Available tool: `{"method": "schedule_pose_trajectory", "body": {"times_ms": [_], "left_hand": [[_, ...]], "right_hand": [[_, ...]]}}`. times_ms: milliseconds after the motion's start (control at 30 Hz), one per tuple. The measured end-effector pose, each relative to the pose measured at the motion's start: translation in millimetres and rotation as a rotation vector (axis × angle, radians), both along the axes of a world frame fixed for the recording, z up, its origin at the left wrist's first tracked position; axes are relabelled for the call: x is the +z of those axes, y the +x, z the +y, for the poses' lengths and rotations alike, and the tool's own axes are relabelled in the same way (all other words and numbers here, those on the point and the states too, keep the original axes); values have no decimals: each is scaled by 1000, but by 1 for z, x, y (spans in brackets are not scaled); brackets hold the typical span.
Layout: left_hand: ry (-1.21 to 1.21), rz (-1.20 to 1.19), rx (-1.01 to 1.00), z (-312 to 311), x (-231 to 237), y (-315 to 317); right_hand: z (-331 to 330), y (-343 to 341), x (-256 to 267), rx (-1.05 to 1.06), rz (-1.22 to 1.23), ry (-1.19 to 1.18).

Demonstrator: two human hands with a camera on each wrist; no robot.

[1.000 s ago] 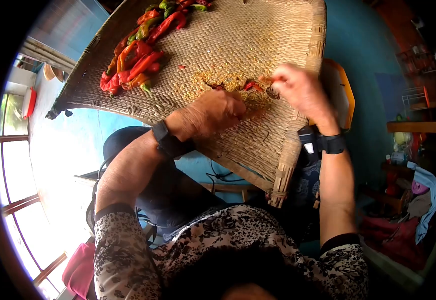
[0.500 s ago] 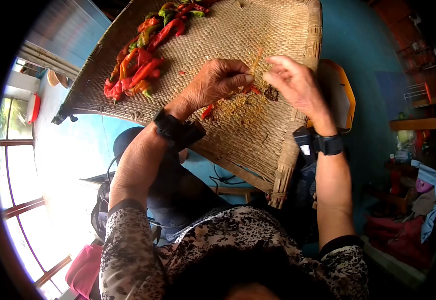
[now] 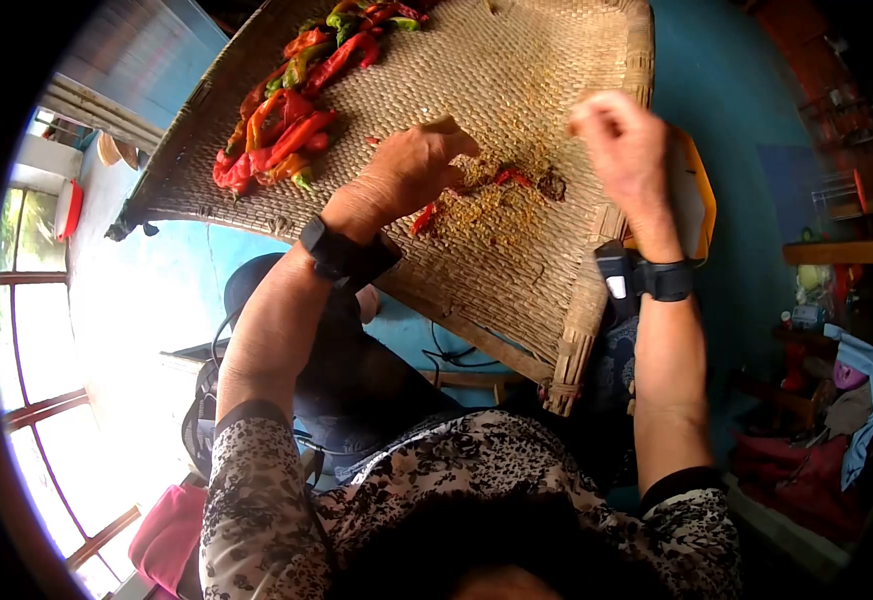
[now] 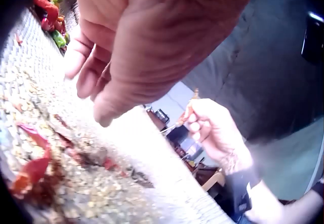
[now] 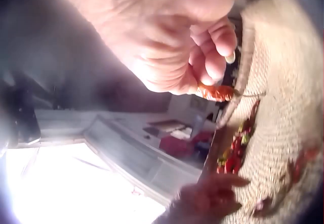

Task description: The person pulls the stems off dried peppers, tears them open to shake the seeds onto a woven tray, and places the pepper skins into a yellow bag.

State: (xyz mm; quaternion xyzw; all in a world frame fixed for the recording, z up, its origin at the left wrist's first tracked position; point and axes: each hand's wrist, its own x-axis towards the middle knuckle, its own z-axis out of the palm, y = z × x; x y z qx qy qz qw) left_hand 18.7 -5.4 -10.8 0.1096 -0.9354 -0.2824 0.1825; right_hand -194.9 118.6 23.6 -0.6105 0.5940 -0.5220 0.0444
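Note:
Over the woven tray (image 3: 517,60) both hands are raised. The right hand (image 3: 627,150) hovers near its right edge; in the right wrist view that hand (image 5: 172,41) pinches a small orange-red pepper piece (image 5: 216,92) with a thin stem. The left hand (image 3: 407,170) is held above scattered yellow seeds (image 3: 497,215), its fingers relaxed and bent downward. In the left wrist view the left hand (image 4: 136,41) holds nothing visible. Red pepper scraps (image 4: 38,158) lie among the seeds below it. A pile of red, orange and green peppers (image 3: 292,130) lies at the tray's upper left.
An orange-rimmed container (image 3: 702,200) stands beyond the tray's right edge. A wooden frame chair (image 3: 842,250) with cloths is at the far right. Pink cloth (image 3: 169,540) lies at the lower left. The person's dark-clad legs (image 3: 357,385) are under the tray's near edge.
The hands, close together half a second ago with a thin orange strip between them, are now apart. The right hand has moved right and up; the left has shifted slightly left.

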Motion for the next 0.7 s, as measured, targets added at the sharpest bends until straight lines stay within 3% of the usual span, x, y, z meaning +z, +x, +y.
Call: {"method": "schedule_pose_trajectory", "body": {"times_ms": [67, 100, 133, 200, 233, 300, 400, 500, 600, 700], "left_hand": [[-323, -146, 104, -1, -9, 5], [-278, -146, 54, -5, -16, 6], [-280, -142, 56, -6, -20, 6], [-289, -205, 41, -7, -24, 6], [-249, -248, 78, -7, -24, 5], [-233, -256, 60, -11, -25, 6], [-208, -280, 30, -17, -24, 2], [-239, -274, 60, -12, -15, 1], [-68, -286, 118, -12, -2, -7], [295, -155, 111, -7, 15, -11]], "right_hand": [[14, -39, 6, -400, 185, -69], [22, -47, 13, -591, 210, -27], [28, -61, 14, -661, 216, -32], [48, -79, 20, -814, 326, 321], [49, -81, 18, -815, 326, 320], [52, -82, 12, -860, 391, 538], [43, -72, 4, -547, 368, 249], [26, -28, -1, -243, 221, 249], [13, 7, -8, 96, 34, 446], [7, 26, -12, 136, 179, 400]]}}
